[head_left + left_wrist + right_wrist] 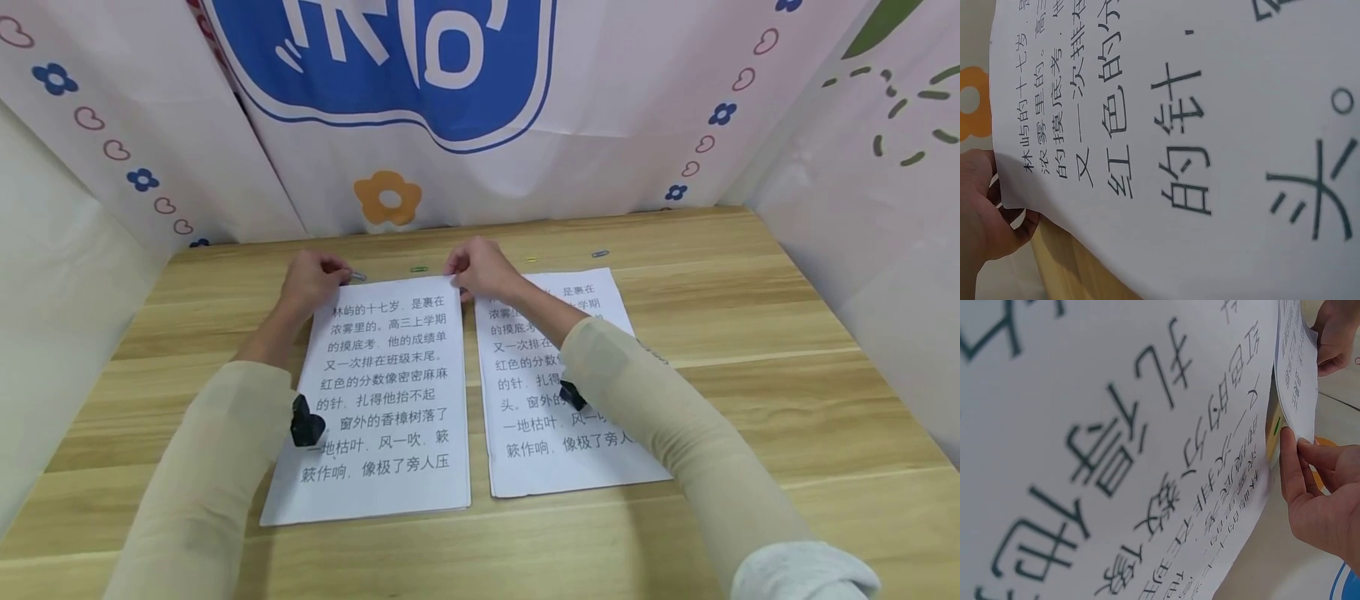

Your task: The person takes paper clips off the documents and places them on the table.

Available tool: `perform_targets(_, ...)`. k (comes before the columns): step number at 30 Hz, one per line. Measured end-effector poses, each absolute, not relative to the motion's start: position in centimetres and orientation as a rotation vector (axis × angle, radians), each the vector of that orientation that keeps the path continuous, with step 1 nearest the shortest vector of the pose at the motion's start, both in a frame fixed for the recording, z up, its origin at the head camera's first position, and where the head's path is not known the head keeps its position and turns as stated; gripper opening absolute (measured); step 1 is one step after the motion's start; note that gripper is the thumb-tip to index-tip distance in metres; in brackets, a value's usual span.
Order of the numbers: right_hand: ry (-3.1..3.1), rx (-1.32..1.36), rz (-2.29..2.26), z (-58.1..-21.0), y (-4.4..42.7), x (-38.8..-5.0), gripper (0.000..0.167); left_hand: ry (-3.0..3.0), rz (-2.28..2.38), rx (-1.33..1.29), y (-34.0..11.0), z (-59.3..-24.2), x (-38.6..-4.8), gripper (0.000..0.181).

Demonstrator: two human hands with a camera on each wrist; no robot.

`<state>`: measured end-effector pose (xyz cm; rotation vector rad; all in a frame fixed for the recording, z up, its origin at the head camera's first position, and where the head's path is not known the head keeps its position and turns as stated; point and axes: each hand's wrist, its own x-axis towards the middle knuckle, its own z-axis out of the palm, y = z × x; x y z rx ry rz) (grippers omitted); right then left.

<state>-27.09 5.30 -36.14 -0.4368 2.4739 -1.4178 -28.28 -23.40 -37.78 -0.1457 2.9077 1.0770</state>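
Observation:
Two sets of printed paper sheets lie side by side on the wooden table. My left hand (311, 279) grips the top left corner of the left sheets (390, 392); some of its fingers go behind the paper (1097, 156) in the left wrist view. At the top right corner of those same sheets, my right hand (1329, 487) pinches the edge between thumb and fingers. The right sheets (558, 467) lie partly under my right forearm. A silver-grey paper clip (359, 276) is beside my left fingertips, and a green paper clip (418, 269) lies between the hands.
Farther right along the back are a yellow paper clip (532, 259) and a blue paper clip (600, 253). A printed white cloth (600, 158) hangs behind the table (750, 358), with white cloth at both sides too.

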Motion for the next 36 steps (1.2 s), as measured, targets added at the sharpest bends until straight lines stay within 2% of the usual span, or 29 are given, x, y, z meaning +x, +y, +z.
perform_targets(21, 2.479, -0.443, -1.403, -36.1, 5.3, -27.1, 0.015, 2.939, 1.018, -0.229, -22.8, -37.6, -28.1, 0.022)
perform_targets(36, 2.502, -0.413, -1.362, -36.0, 5.0, -27.1, 0.016, 2.988, 0.911, -0.108, -24.4, -36.8, -27.7, 0.026)
